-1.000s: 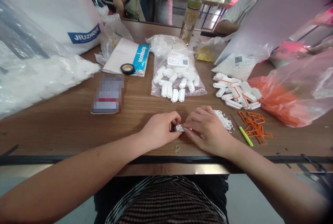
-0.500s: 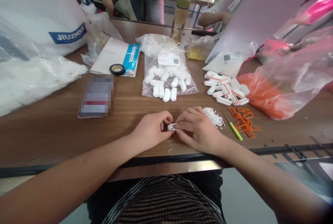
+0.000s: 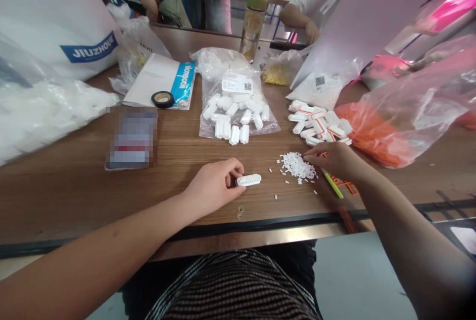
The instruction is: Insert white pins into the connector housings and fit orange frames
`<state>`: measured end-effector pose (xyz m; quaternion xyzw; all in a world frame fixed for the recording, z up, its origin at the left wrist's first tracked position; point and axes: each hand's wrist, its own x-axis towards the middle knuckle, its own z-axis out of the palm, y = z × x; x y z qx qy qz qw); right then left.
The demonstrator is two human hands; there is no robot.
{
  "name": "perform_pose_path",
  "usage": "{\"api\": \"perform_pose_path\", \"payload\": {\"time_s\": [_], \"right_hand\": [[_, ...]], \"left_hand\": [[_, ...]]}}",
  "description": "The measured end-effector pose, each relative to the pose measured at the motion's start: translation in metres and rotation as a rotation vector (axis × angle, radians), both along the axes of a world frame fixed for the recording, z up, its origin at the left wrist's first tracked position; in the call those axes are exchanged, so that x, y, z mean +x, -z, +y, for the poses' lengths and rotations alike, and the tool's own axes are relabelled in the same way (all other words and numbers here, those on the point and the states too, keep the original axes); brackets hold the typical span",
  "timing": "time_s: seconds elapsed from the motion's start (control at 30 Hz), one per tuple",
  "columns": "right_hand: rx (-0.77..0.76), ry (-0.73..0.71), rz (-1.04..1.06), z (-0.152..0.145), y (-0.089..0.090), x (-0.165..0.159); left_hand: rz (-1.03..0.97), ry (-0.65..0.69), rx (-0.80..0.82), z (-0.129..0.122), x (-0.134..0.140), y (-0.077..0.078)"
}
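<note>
My left hand (image 3: 211, 187) holds a white connector housing (image 3: 251, 180) by its left end, between thumb and curled fingers. The housing lies level just above the wood, with rows of small holes facing up. At the right edge of a heap of tiny white plugs (image 3: 296, 167) is my right hand (image 3: 332, 157), its fingertips pinched together; whatever they hold is too small to make out. Under and beside that hand lie orange frames (image 3: 351, 187), partly covered by it, and a pick with a lime-green handle (image 3: 333, 185).
A clear bag of white housings (image 3: 238, 106) lies ahead; housings with orange strips (image 3: 320, 124) are piled right, by a bag of orange parts (image 3: 390, 131). A phone (image 3: 134, 139), notebook (image 3: 148, 82), tape roll (image 3: 162, 99) and bottle (image 3: 253, 27) stand or lie around. Another person's arm (image 3: 301, 17) shows beyond.
My right hand has let go of the white housing and moved right to the heap of plugs, over the orange frames. My left hand keeps the housing in nearly the same place.
</note>
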<state>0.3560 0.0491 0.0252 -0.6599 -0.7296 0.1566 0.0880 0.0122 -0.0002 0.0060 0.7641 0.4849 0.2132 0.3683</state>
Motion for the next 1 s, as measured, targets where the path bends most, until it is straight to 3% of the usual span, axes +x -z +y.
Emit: {"api": "perform_pose_path", "payload": {"time_s": [0.2,0.37,0.5,0.63,0.8,1.0], "right_hand": [[-0.04,0.034,0.027,0.003,0.005,0.003],[0.042,0.037,0.106,-0.009,-0.011,-0.029],[0.051,-0.261,0.331,-0.033,-0.024,-0.09],[0.067,-0.507,0.284,-0.042,-0.019,-0.133],[0.096,-0.545,0.204,-0.038,-0.008,-0.141],[0.182,-0.609,0.121,-0.042,-0.009,-0.144]], "left_hand": [[-0.001,0.008,0.022,0.0,-0.001,0.002],[0.016,0.0,0.024,0.0,-0.001,0.001],[0.019,-0.007,0.034,-0.001,0.0,0.001],[0.019,0.006,0.054,-0.001,0.0,0.001],[0.013,0.017,0.057,0.0,0.0,0.0],[0.013,0.021,0.063,0.0,0.0,0.0]]}}
